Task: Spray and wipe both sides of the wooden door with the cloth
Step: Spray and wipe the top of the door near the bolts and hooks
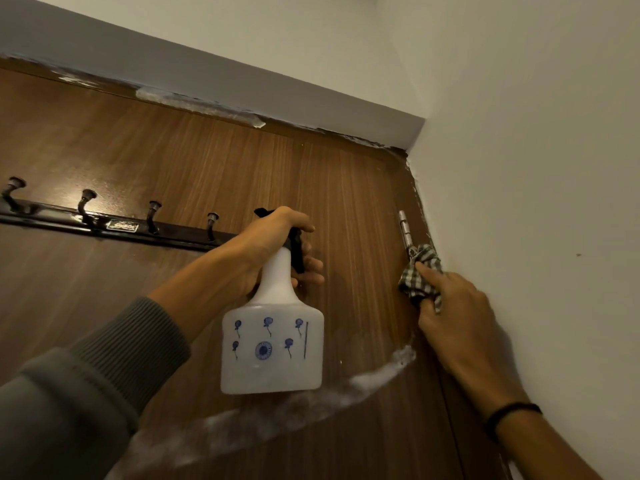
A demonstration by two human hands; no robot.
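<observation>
1. My left hand (pixel 277 244) is curled round the neck of the spray bottle (pixel 273 344).
2. My right hand (pixel 457 313) pinches the cloth (pixel 420 275), pressing it at the hinge (pixel 406 230).
3. The wooden door (pixel 207 161) is beyond, with a white streak (pixel 363 379) unwiped. I judge this side partly done; the other side is unseen.

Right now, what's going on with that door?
A person is cleaning the wooden door. Their left hand holds a spray bottle by its neck, up close to the door. Their right hand holds a checked cloth bunched against the hinge, at the door's edge beside the wall. A whitish streak runs across the wood below the bottle.
</observation>
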